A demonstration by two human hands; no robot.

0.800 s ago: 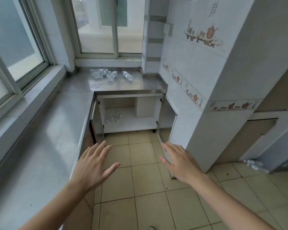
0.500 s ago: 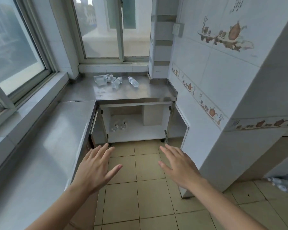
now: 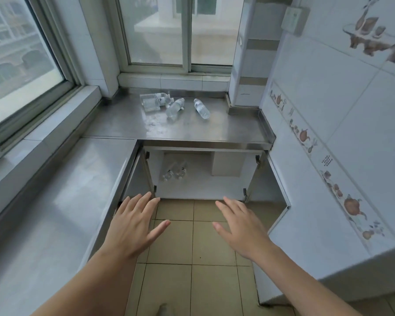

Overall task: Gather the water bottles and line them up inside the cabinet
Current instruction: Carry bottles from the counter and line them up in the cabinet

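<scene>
You are partway through the job, with most of the gathering still ahead of you. Inside the open cabinet point(image 3: 205, 179), two water bottles point(image 3: 175, 173) lie on the white shelf toward its left side, close together; they look to be lying down rather than standing, though the shadow there makes that hard to judge. On the steel bench point(image 3: 192, 131) above, about four more bottles wait: a pair touching each other near the window corner point(image 3: 153, 101), one just beside them at an angle point(image 3: 175, 107), and one a little apart to the right point(image 3: 201, 108). All are on their sides. Your left hand point(image 3: 132, 226) and right hand point(image 3: 242, 229) are both empty, fingers spread and relaxed, held over the tiled floor in front of the cabinet and well short of any bottle. What is left for you is to fetch the bench bottles and set the whole lot in a tidy row on the shelf.
</scene>
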